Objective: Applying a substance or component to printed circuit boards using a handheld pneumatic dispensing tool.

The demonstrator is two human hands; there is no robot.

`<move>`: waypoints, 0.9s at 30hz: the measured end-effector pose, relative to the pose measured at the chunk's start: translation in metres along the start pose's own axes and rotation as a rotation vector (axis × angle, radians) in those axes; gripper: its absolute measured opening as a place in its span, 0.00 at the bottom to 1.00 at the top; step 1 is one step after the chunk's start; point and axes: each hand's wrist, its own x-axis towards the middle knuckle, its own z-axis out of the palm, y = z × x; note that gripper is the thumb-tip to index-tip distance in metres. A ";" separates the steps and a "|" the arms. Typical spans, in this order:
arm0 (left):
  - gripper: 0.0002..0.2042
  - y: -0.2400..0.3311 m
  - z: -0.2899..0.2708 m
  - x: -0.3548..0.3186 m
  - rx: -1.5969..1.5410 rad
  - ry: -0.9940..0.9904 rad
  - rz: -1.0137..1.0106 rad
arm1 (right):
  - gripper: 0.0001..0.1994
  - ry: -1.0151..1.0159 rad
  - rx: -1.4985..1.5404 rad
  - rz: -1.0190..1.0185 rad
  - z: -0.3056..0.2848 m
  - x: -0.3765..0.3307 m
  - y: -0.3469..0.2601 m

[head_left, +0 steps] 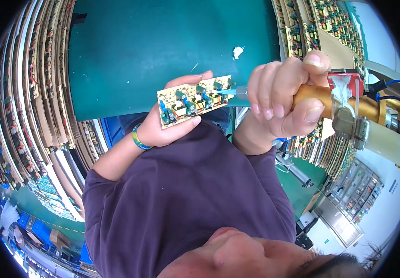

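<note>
My left hand [156, 130] grips a long cream circuit board [166, 98] by its edges, the thumb along the near edge and fingers beyond the far one. The board is tilted and carries transformers, green capacitors and small wires. My right hand [281, 88] is wrapped round a gold-barrelled glue dispensing gun [320, 96]. Its pale blue tapered nozzle [228, 92] points left, with the tip at parts near the board's right end. Whether the tip touches them I cannot tell. White residue coats the gun's red and metal fitting [342, 88].
Beneath the hands lies a green work mat [163, 41], with a white lump [238, 52] near its far right. Stacked boards in cardboard layers [47, 69] line the left side; more stacked boards [332, 23] stand at the right. Blue cables [396, 81] lead from the gun.
</note>
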 end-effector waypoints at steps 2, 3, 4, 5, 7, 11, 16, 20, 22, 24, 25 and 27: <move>0.31 0.000 0.000 0.000 -0.032 0.005 -0.004 | 0.27 -0.019 0.005 0.010 0.000 0.002 -0.001; 0.31 -0.001 0.000 0.000 -0.064 0.010 -0.006 | 0.27 -0.018 0.005 0.010 0.000 0.002 -0.001; 0.31 -0.001 0.000 0.000 -0.064 0.009 -0.007 | 0.28 0.006 -0.009 0.006 0.002 0.002 -0.001; 0.32 -0.002 -0.001 0.000 -0.033 0.010 -0.017 | 0.30 0.030 -0.024 0.001 0.003 0.002 -0.001; 0.33 -0.001 -0.001 0.000 -0.002 0.006 -0.029 | 0.30 0.042 -0.038 -0.004 0.004 0.003 -0.001; 0.32 -0.001 -0.002 0.002 -0.046 0.031 -0.053 | 0.31 0.040 -0.044 -0.025 -0.004 0.007 -0.002; 0.31 0.001 -0.006 0.001 -0.063 0.064 -0.050 | 0.29 0.094 0.004 -0.073 -0.011 0.004 0.003; 0.32 0.001 -0.005 0.000 -0.080 0.074 -0.040 | 0.27 0.059 -0.038 -0.038 -0.013 0.004 0.002; 0.32 0.000 -0.005 0.000 -0.084 0.073 -0.038 | 0.27 0.055 -0.031 -0.040 -0.015 0.004 0.003; 0.32 0.000 -0.005 0.000 -0.088 0.073 -0.037 | 0.25 0.038 -0.005 -0.048 -0.017 0.003 0.004; 0.32 0.000 -0.005 0.000 -0.076 0.070 -0.034 | 0.25 0.039 -0.005 -0.047 -0.017 0.002 0.004; 0.32 -0.001 -0.005 0.000 -0.065 0.067 -0.031 | 0.24 0.040 -0.007 -0.040 -0.017 0.002 0.004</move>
